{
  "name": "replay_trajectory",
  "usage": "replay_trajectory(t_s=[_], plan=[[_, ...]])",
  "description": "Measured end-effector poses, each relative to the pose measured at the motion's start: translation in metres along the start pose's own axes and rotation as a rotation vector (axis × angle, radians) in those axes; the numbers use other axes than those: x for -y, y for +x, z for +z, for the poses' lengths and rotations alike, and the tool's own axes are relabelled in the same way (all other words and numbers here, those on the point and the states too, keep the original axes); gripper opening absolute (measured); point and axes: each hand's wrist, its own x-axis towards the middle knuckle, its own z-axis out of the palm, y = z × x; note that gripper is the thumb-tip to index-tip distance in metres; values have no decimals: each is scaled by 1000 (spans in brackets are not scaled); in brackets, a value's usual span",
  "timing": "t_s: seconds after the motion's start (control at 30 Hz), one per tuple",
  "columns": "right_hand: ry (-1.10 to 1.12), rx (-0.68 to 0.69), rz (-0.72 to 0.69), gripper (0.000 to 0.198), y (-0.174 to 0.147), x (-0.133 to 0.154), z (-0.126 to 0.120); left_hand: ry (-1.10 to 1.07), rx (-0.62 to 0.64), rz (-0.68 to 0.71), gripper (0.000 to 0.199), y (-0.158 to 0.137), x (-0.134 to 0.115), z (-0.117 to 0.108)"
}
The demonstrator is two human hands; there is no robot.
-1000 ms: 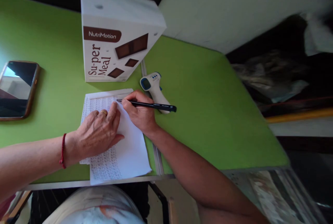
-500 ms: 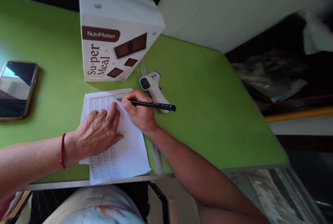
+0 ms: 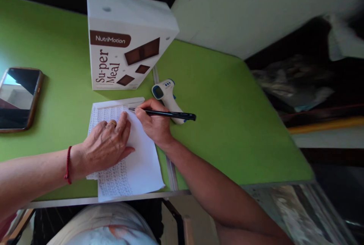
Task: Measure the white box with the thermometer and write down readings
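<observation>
My right hand (image 3: 155, 121) grips a black pen (image 3: 170, 114) between thumb and fingers. The pen's tip is at the upper part of a sheet of paper (image 3: 143, 165), by the end of a handwritten line. Rows of handwriting cover the left part of the sheet, while its right part is blank white. My left hand (image 3: 109, 142) lies flat on the paper with fingers stretched out, the index fingertip close to the pen tip. It wears a ring and a red cord bracelet (image 3: 68, 165). More paper shows beneath the top sheet.
A white NutriMotion box (image 3: 113, 51) stands upright behind the paper. Just past my right hand lies a white and blue infrared thermometer (image 3: 167, 95). A phone (image 3: 19, 99) rests at the left on the green table (image 3: 227, 123). Shelves with plastic bags (image 3: 295, 82) are at the right.
The pen's rear end has swung slightly right and down, and my right hand has shifted a little to the right. My left hand stays in place on the paper.
</observation>
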Motion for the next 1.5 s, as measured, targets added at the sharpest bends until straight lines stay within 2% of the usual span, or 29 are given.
replay_trajectory(t_s=[0.43, 1.2, 1.5], plan=[[-18, 20, 2, 14, 0, -1, -1, -3, 25, 3, 63, 1, 0, -1], [-15, 12, -11, 15, 0, 0, 0, 13, -25, 10, 60, -2, 0, 1], [0, 12, -6, 15, 0, -1, 0, -3, 11, 16, 59, 0, 1, -2]])
